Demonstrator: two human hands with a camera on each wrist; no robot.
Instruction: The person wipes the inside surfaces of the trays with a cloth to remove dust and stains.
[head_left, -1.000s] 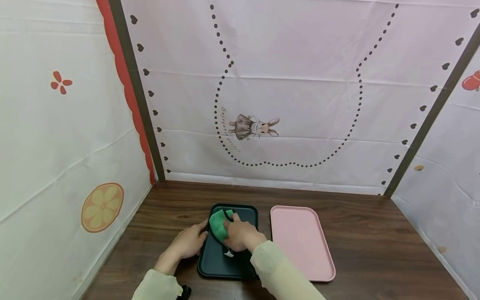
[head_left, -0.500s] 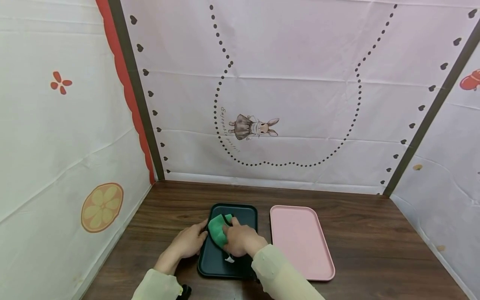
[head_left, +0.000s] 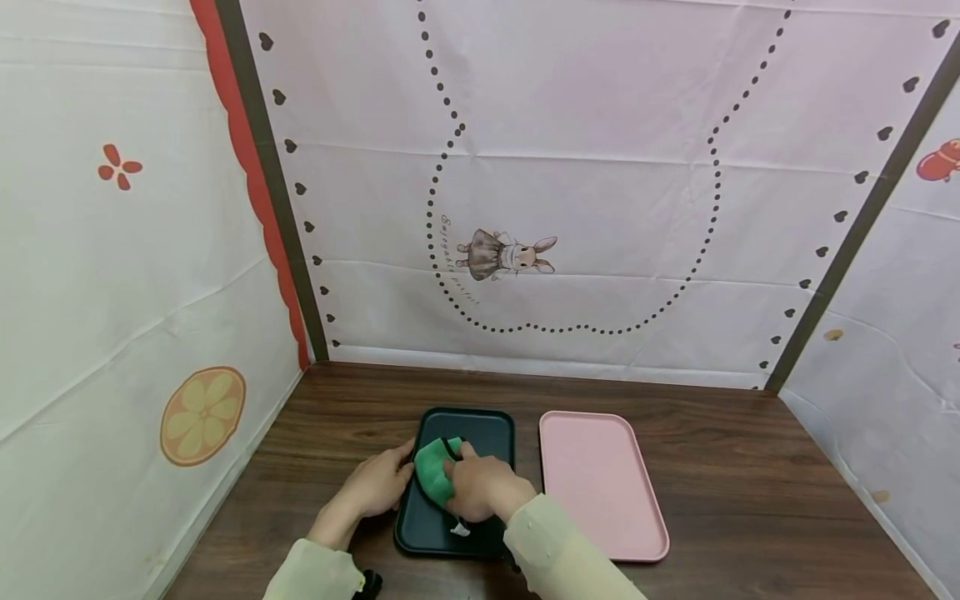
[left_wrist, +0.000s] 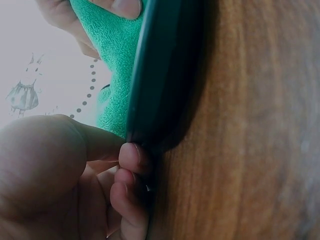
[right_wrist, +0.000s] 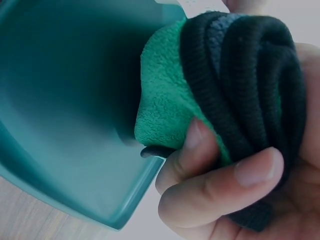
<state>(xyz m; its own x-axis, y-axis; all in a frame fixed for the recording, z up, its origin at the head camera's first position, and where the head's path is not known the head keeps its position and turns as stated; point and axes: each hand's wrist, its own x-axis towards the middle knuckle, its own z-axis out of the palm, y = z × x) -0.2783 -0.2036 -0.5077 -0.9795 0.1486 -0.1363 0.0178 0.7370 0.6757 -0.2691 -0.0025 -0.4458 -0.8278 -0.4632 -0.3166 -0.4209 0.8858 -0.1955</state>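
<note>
A dark green tray (head_left: 483,423) lies on the table. My left hand (head_left: 377,481) grips its left edge, thumb at the rim and fingertips (left_wrist: 134,157) curled under the side in the left wrist view. Over the tray, my right hand (head_left: 480,487) holds a folded green terry cloth (head_left: 432,471) with black edging. The right wrist view shows its curled fingers (right_wrist: 257,167) around the bunched black edging, with the fuzzy green side of the cloth (right_wrist: 162,95) facing the tray surface. A small white tag (head_left: 460,530) hangs from the cloth's near end.
A pink tray (head_left: 600,483) lies just right of the green one, on the dark wood table (head_left: 750,483). White printed cloth walls (head_left: 600,208) enclose the table at the back and on both sides.
My right hand has drawn the cloth slightly toward me along the tray. The left hand stays at the tray's left edge.
</note>
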